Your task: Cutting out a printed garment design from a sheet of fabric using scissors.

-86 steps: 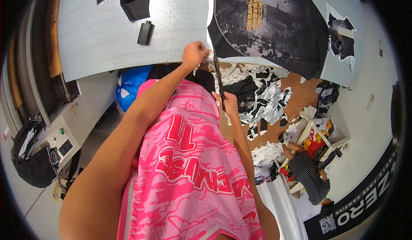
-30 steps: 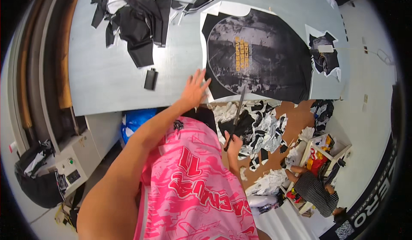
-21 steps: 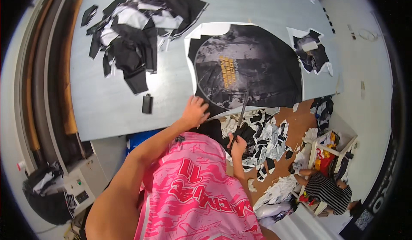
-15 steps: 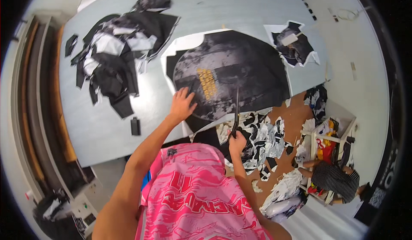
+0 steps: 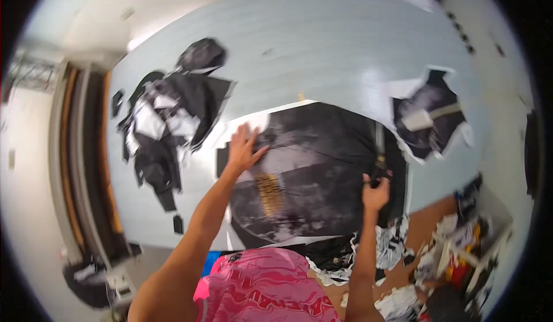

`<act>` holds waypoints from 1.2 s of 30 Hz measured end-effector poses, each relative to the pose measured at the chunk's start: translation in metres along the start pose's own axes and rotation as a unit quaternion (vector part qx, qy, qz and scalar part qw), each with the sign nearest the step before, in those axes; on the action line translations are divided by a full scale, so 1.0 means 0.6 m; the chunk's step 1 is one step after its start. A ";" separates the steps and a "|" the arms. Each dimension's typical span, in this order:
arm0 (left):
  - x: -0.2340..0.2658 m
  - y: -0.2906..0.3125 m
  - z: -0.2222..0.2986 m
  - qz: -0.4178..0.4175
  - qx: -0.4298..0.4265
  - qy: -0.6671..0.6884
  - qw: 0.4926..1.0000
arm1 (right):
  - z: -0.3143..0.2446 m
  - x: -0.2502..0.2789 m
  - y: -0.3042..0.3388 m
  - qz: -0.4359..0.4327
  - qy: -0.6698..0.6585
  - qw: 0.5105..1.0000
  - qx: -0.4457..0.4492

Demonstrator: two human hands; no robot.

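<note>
A large dark printed fabric panel (image 5: 322, 178) with grey smoky patches and a small yellow printed block lies spread on the table, with white margin along its far and left edges. My left hand (image 5: 243, 149) rests on the panel's upper left part, palm down and fingers spread. My right hand (image 5: 376, 193) is wrapped round the black handles of a pair of scissors (image 5: 379, 140). Their long blades point away from me over the panel's right part. Whether the blades are between layers or on top is too blurred to tell.
The pale blue table (image 5: 322, 51) carries a heap of black and white cut fabric (image 5: 173, 114) at left. A small black object (image 5: 178, 224) lies below that heap. At right lies another dark fabric piece (image 5: 429, 117) with white margin. Scraps (image 5: 391, 244) cover the floor beside a bin (image 5: 489, 224).
My view has shifted, so the table sits lower. My left hand has moved up the panel toward its far left edge. My right hand carried the scissors from the near edge to the right part.
</note>
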State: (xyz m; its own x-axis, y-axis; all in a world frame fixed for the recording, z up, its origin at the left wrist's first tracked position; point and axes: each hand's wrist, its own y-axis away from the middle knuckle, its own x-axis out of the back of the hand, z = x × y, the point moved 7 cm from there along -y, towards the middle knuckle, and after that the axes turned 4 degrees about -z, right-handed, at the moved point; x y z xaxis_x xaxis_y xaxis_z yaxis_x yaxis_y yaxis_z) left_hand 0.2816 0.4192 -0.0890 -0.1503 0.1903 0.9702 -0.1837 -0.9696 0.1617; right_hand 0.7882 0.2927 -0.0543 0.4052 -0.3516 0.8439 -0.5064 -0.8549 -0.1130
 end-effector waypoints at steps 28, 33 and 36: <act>-0.044 0.395 -0.118 0.042 0.111 0.399 0.909 | -0.094 0.076 0.637 -0.374 -0.119 0.903 -0.172; -0.155 0.509 -0.099 -0.086 0.106 0.547 0.826 | -0.185 0.023 0.931 -0.495 -0.305 0.757 -0.298; -0.176 0.534 -0.070 -0.140 0.123 0.600 0.778 | -0.211 0.001 1.015 -0.493 -0.346 0.702 -0.380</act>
State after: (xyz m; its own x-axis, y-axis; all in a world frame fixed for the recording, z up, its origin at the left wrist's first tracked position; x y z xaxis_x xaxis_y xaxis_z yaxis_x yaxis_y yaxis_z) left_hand 0.1980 0.0952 -0.1473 -0.9638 0.2625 0.0460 -0.2033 -0.8359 0.5099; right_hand 0.3835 -0.1796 -0.0564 0.9834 -0.0588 -0.1714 0.1264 -0.4552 0.8814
